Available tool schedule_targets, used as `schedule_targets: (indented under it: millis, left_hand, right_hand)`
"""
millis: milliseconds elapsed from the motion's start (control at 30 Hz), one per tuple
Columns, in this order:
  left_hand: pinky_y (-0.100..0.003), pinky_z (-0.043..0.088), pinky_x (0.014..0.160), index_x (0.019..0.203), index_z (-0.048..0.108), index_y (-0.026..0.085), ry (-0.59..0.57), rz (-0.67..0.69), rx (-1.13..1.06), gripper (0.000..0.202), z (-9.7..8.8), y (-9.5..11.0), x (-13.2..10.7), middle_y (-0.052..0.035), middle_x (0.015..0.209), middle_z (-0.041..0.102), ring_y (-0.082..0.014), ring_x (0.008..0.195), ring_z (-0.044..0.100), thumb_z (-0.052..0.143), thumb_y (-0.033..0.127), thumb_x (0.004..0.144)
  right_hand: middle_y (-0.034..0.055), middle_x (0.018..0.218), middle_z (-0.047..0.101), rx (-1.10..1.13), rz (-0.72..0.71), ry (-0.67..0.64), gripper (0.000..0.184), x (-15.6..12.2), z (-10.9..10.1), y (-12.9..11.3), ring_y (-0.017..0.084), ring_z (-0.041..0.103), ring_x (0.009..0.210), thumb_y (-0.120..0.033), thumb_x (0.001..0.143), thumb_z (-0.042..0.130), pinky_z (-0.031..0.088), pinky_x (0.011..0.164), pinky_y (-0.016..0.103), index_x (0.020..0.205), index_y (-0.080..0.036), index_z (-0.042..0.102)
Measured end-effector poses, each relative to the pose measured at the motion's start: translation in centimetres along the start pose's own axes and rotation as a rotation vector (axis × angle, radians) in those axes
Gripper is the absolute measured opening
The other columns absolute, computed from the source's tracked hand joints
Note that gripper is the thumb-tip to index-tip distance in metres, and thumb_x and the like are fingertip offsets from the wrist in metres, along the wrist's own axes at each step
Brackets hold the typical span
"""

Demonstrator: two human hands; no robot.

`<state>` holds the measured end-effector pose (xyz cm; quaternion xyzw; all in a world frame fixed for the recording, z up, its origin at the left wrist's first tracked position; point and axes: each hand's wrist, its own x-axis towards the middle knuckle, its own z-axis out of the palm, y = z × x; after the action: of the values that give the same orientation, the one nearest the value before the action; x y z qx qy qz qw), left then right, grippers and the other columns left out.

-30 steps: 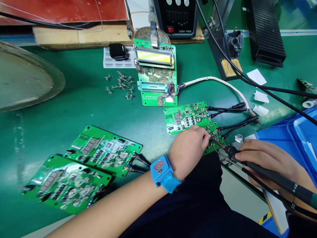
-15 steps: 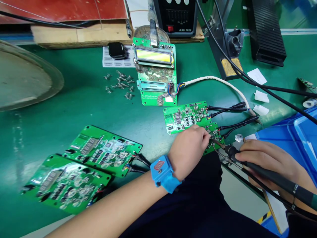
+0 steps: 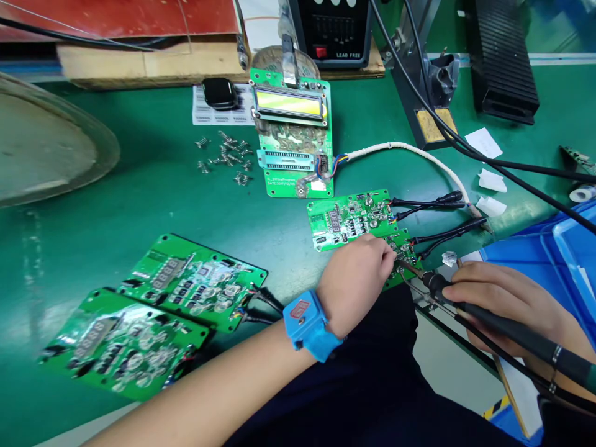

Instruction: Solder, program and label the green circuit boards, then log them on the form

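My right hand (image 3: pixel 521 304) grips a soldering iron (image 3: pixel 500 323) with a black and green handle. Its tip reaches the lower circuit board (image 3: pixel 404 241) at my fingertips. Over that same board my left hand (image 3: pixel 356 279), wearing a blue wrist strap, is closed in a pinch beside the tip. Whatever it pinches is hidden, and much of the board is covered by the hand. Just above lies another green board (image 3: pixel 356 217) with a digit display, and black cables (image 3: pixel 447 236) run right from both boards.
Two more boards, an upper one (image 3: pixel 200 282) and a lower one (image 3: pixel 130 347), overlap at left. Several small springs (image 3: pixel 230 152) lie near a programmer board (image 3: pixel 295 133). A soldering station (image 3: pixel 333 31), an iron stand (image 3: pixel 426 93) and blue bins (image 3: pixel 535 248) surround the area. Cables cross at right.
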<state>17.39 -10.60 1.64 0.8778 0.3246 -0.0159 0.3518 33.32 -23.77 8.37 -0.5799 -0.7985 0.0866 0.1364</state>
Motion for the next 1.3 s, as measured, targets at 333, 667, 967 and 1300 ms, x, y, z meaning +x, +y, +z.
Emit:
schedule_targets:
  millis: [333,667,967,1300]
  left_hand:
    - [-0.028,0.042,0.061,0.072,0.061,0.016,0.007,0.001,0.008,0.025,0.0,0.0,0.0,-0.0043,0.077,0.062,-0.0164,0.069,0.058,0.043,0.019,0.088]
    - [-0.028,0.042,0.059,0.072,0.061,0.016,0.024,0.007,0.023,0.025,0.1,0.1,-0.2,-0.0047,0.077,0.063,-0.0161,0.067,0.058,0.042,0.019,0.088]
    - [-0.027,0.04,0.057,0.073,0.061,0.016,0.046,0.012,0.036,0.026,0.2,0.1,-0.2,-0.0048,0.077,0.063,-0.0151,0.065,0.057,0.041,0.022,0.088]
    - [-0.028,0.04,0.058,0.073,0.06,0.016,0.033,0.002,0.041,0.025,0.1,0.2,-0.2,-0.0049,0.077,0.063,-0.0159,0.067,0.057,0.041,0.021,0.088]
  right_hand:
    - [0.0043,0.089,0.064,0.012,0.033,0.006,0.024,-0.1,0.1,-0.3,0.015,0.065,0.085,-0.01,0.083,0.042,0.056,0.069,0.025,0.102,-0.021,0.053]
    - [0.0055,0.085,0.066,0.024,0.059,0.019,0.021,0.7,0.0,-0.4,0.016,0.067,0.079,-0.01,0.083,0.043,0.056,0.066,0.025,0.098,-0.02,0.053]
    - [0.0054,0.089,0.067,0.044,0.073,-0.034,0.022,0.6,-0.3,-0.6,0.016,0.066,0.082,-0.012,0.083,0.043,0.056,0.067,0.026,0.1,-0.021,0.054]
    - [0.0061,0.085,0.066,0.022,0.017,-0.022,0.022,1.0,-0.4,-0.5,0.016,0.066,0.079,-0.009,0.084,0.04,0.055,0.062,0.025,0.098,-0.019,0.053]
